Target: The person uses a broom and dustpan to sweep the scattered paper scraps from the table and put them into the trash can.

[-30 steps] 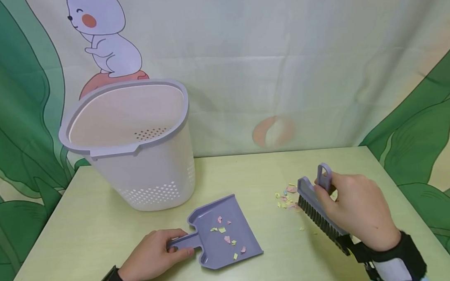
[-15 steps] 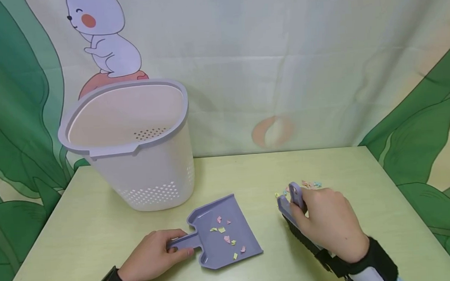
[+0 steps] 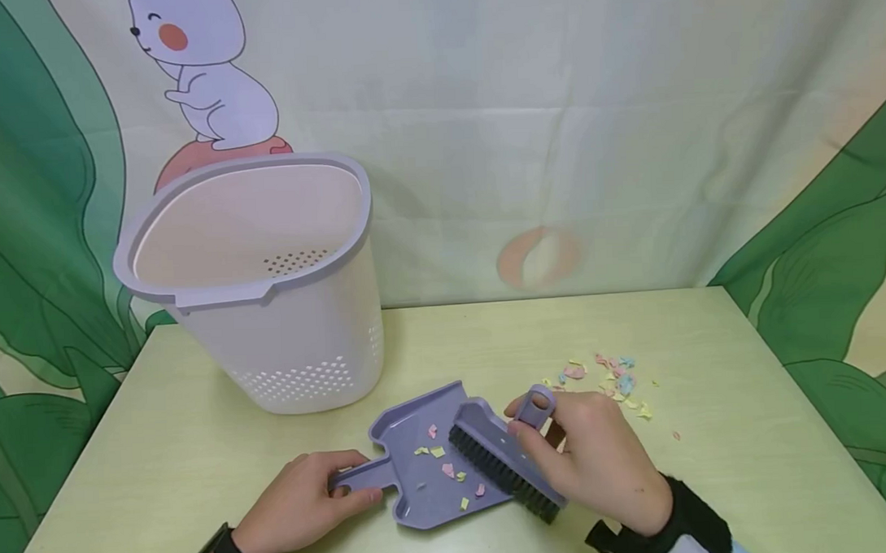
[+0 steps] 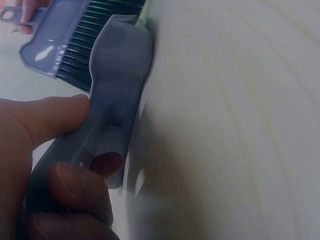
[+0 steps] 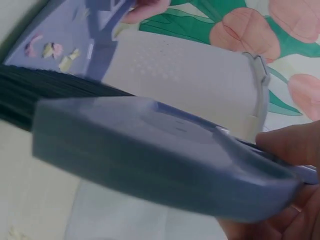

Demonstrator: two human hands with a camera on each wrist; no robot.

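Observation:
A purple dustpan (image 3: pixel 429 501) lies on the table with several pink and yellow paper scraps (image 3: pixel 438 452) in it. Its handle is gripped by my left hand (image 3: pixel 304 501), thumb and fingers curled round it. My right hand (image 3: pixel 596 458) holds the handle of a purple hand brush (image 3: pixel 504 449), whose dark bristles (image 3: pixel 486 462) hang over the dustpan's right lip. In the right wrist view the brush (image 5: pixel 150 150) fills the middle, and the dustpan shows at upper left. Whether the bristles touch the pan I cannot tell. Farther right lies a loose pile of coloured paper scraps (image 3: pixel 618 376).
A tall white bin (image 3: pixel 299 338) with a purple rim stands at the back left of the table (image 3: pixel 445 341). Behind the table hangs a cloth (image 3: pixel 629 140) printed with leaves and a cartoon animal. Stray scraps lie near the pile's right side.
My right hand has moved left with the brush, from beside the scrap pile to the dustpan's right lip. The pile is now in plain view. My left hand and the dustpan have stayed put.

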